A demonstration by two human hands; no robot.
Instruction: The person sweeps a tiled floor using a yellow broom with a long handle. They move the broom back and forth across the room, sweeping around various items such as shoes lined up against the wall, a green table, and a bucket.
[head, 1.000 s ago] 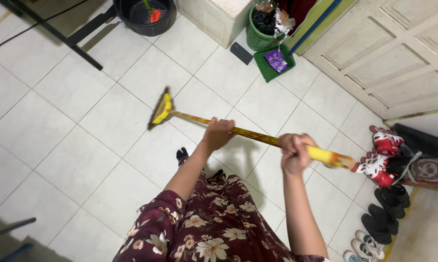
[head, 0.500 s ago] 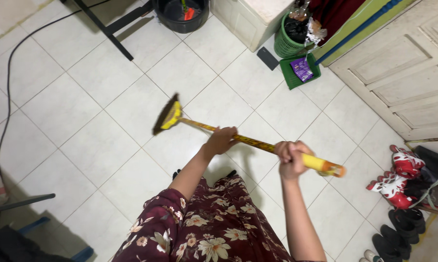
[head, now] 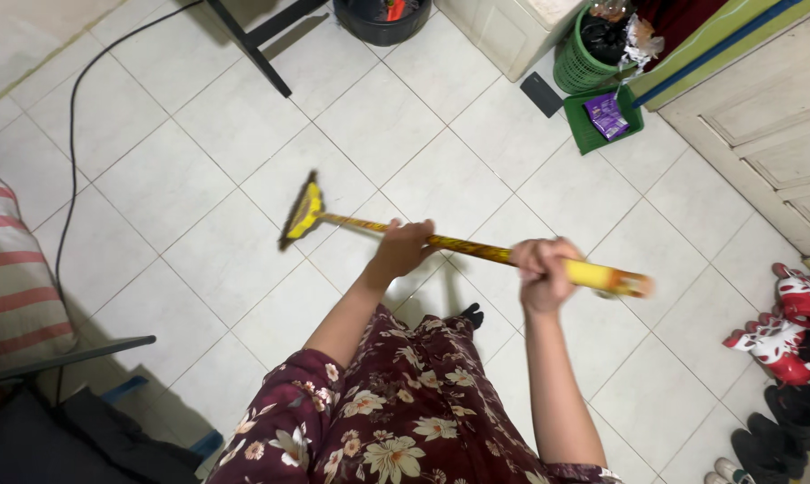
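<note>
Both hands clamp a broom: left hand mid-handle, right hand near its yellow end. The bristle head rests on the tiled floor. It looks light and stiff.

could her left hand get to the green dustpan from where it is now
Probably not: the left hand is shut on the broom, and the green dustpan lies well off across open tiles.

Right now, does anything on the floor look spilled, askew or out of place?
Nothing spilled. The green dustpan by the green bin holds a purple wrapper, and a dark flat card lies loose on the tiles. Both hands grip the broom normally.
</note>
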